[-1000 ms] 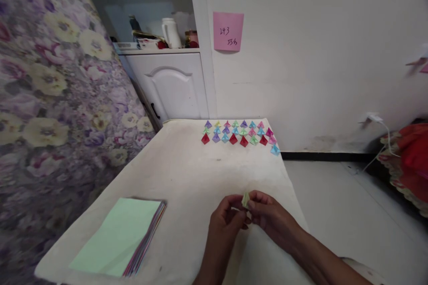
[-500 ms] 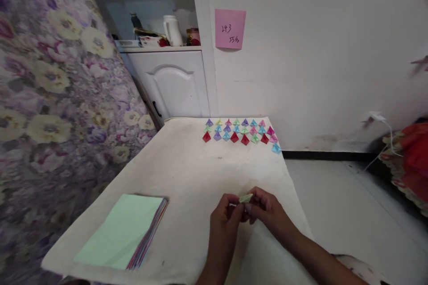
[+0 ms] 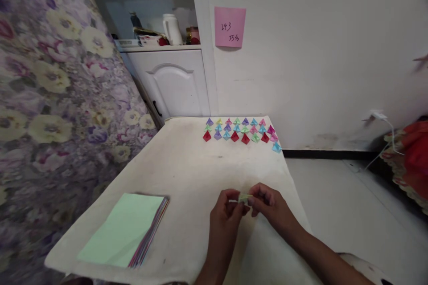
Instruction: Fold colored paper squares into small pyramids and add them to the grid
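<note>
Lower centre: left hand [image 3: 223,213] and right hand [image 3: 270,204], both pinching a small folded green paper [image 3: 244,197]; sheet stack [image 3: 125,230] at lower left.

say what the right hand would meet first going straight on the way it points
The right hand points leftward, so first the paper at its fingertips, then probably the left hand; exact depth is unclear.

A room in a home: floral curtain [image 3: 60,98] at left, white jug [image 3: 172,30] standing on a panelled cabinet [image 3: 177,87], ruffled red fabric [image 3: 414,158] at right.
</note>
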{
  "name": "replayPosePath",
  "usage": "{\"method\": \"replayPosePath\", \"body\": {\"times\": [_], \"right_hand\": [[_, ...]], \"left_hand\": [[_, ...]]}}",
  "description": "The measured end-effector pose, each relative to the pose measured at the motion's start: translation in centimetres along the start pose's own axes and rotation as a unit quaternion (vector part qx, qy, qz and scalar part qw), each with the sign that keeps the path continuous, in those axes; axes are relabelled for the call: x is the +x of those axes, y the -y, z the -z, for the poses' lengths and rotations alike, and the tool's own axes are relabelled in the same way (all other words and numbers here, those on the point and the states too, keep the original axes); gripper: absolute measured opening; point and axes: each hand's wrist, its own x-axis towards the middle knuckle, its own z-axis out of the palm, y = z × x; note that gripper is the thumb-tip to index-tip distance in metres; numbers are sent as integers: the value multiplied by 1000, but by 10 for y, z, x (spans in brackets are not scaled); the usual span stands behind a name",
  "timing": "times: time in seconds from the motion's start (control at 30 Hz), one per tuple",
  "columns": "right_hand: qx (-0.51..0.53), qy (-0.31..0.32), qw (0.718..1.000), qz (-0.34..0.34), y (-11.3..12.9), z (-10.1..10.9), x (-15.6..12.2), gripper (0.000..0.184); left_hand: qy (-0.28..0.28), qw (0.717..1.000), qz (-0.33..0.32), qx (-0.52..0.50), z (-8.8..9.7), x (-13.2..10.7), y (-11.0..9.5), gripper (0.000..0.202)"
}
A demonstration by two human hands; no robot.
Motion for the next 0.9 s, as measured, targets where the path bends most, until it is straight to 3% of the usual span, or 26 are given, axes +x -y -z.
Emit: {"method": "replayPosePath", "body": {"times": [0.2,0.47,0.67,0.9], "right_hand": [[17,8,1000,11,0,-3,0,25],[-154,-65,982,88,6,5,-2,10],[-141,-37,984,101,7,6,-2,5],[-203,-25,971,121,9,7,-4,8]], "left_hand": [[-31,998,-6,-56,-2,0,-1,15],[-9,999,-19,-40,4,3,5,12],[13,999,-27,-28,2,2,8,10],[34,999,12,-13,4,2,0,12]]}}
